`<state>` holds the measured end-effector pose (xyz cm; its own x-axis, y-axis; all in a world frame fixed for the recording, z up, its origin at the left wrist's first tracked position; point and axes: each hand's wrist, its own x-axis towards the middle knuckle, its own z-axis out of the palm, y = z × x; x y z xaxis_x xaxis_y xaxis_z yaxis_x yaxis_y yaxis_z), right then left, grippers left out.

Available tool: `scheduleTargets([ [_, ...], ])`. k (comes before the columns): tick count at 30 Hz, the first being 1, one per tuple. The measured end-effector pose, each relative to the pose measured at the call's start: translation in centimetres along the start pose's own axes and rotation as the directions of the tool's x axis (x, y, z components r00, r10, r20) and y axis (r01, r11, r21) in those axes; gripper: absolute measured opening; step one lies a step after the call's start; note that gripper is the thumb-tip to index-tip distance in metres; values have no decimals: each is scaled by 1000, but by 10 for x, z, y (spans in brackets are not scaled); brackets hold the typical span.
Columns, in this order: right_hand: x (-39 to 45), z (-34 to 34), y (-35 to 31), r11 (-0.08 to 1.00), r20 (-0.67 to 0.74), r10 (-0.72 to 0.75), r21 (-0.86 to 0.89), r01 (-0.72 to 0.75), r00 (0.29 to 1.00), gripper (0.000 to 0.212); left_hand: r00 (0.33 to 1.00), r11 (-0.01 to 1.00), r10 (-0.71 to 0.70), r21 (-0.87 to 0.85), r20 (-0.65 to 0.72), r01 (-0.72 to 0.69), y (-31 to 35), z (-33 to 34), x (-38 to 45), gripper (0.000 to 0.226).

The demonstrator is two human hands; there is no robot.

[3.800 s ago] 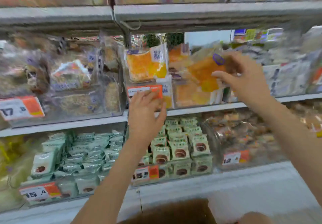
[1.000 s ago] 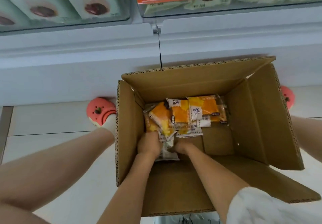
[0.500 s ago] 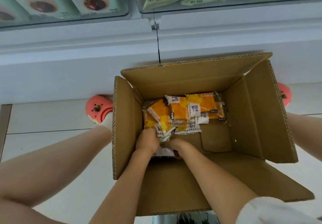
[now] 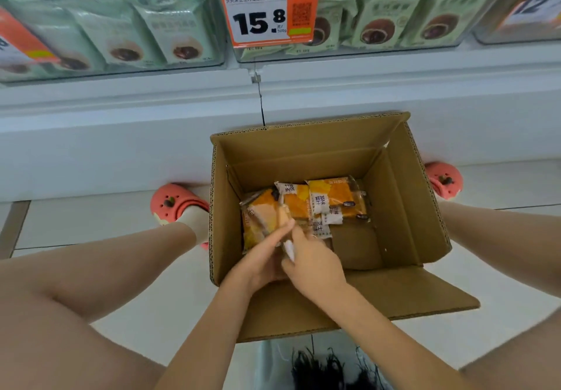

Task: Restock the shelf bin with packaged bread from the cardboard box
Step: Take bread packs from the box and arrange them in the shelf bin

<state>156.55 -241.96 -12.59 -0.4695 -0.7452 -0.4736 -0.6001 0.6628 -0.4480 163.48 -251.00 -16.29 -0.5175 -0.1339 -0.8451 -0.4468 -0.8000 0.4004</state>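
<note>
Below, an open corrugated cardboard box (image 4: 403, 207) stands on pale floor tiles, flaps splayed, against a white shelf base. Glossy orange bread packets (image 4: 331, 199) lie flat against its far wall; the near right floor of the box is bare. Left hand (image 4: 261, 260) and right hand (image 4: 315, 263) meet over the near left corner, both gripping a lifted packet (image 4: 264, 222). Above, clear shelf bins (image 4: 349, 52) hold pale green packets beside an orange price tag (image 4: 268, 14).

An orange price tag (image 4: 268, 14) fronts green packets (image 4: 376, 13); pink clogs (image 4: 174, 204) on tiles.
</note>
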Motion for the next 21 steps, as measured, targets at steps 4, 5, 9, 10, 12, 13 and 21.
scheduleTargets([
  [4,-27,6,-4,969,-149,-245,3,249,958,55,991,984,129,-121,-37,-133,6,6,-18,41],
  [5,-30,5,-1,958,-190,-260,74,278,947,52,982,967,184,-171,-49,-189,6,6,-21,35],
  [9,-32,-9,16,843,-389,-44,480,243,920,31,948,894,316,-327,-27,-307,4,8,-34,44],
  [10,-31,-14,20,783,-376,45,588,201,926,31,944,889,329,-334,-13,-314,5,9,-37,44],
  [12,-29,-27,25,624,-237,130,774,106,963,31,938,892,347,-314,14,-326,5,10,-40,53],
  [13,-29,-31,28,558,-166,119,827,72,979,28,935,896,354,-294,23,-332,4,11,-39,57],
  [21,-30,-28,40,468,-136,85,880,81,987,20,891,861,453,-238,-42,-449,-2,12,-39,57],
])
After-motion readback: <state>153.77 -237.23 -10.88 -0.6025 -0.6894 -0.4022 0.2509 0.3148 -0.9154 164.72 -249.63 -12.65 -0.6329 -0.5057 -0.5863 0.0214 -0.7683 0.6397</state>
